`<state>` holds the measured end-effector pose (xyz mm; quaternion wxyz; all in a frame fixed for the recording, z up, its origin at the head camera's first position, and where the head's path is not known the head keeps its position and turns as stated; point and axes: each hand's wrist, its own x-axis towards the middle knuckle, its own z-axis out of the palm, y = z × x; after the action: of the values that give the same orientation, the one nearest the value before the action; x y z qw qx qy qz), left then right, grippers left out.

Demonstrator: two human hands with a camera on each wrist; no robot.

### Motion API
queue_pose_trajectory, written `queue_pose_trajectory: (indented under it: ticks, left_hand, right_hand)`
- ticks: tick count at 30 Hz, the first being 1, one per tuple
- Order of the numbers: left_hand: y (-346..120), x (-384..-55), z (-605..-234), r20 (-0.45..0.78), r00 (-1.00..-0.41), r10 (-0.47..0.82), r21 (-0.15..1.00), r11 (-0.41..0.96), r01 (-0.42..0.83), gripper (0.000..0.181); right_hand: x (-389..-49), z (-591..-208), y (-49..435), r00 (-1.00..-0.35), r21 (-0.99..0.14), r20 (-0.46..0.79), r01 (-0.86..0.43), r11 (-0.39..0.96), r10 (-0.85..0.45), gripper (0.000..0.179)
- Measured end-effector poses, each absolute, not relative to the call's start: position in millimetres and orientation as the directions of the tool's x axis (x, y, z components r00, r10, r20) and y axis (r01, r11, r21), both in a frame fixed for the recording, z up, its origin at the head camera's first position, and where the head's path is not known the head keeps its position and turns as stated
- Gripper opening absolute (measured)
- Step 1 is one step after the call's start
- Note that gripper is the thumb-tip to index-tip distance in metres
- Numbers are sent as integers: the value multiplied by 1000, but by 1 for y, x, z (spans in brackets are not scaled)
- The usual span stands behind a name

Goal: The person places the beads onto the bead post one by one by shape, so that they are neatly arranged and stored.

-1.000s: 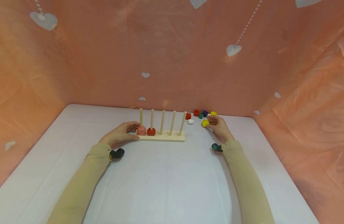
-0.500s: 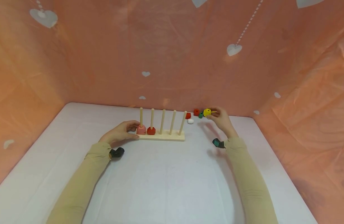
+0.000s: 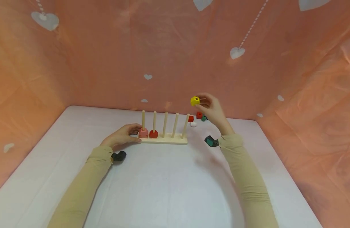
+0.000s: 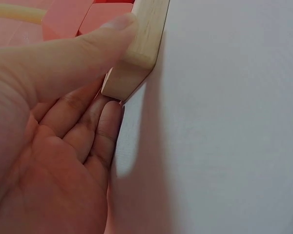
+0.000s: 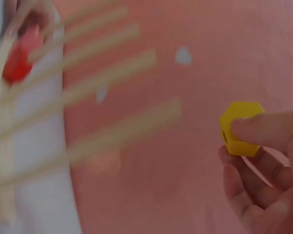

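Head view: our left hand grips peg rack at nine-o'clock end; right hand pinches yellow bead aloft, one-to-two o'clock from rack. Left wrist: thumb against rack. Right wrist: bead at three o'clock.

Counter: white, faintly creased, far left corner rounded. Wooden peg rack: on the far half, upright, long side roughly parallel to the far edge. Loose beads: near the far edge, between the rack's right end and the far right corner. Noted: left red bead; right red bead; green bead, just beside the latter; white bead, farthest from that edge. One dark piece beside the green bead, mostly hidden.
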<state>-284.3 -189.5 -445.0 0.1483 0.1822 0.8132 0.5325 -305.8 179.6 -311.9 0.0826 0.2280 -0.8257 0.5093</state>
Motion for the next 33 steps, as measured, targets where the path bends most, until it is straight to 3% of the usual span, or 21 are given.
queue_pose_trajectory:
  ticks: [7,14,20,33]
  left_hand:
    - [-190,-283,-444,-52,-891,452,928,352,125,67]
    - [-191,-284,-445,-25,-887,461,913,371,167,64]
    - [-190,-284,-445,-62,-891,450,924,364,119,64]
    - [-191,-285,-445,-29,-883,469,925,346,154,60]
  right_hand:
    - [-286,-289,130,-796,-791,424,-558,250,-432,35]
    - [-259,-276,91,-755,-795,399,-567,215,-520,33]
    - [-268,-297,70,-742,-799,404,-571,188,-536,33]
    - [-290,-329,56,-757,-790,397,-569,227,-519,32]
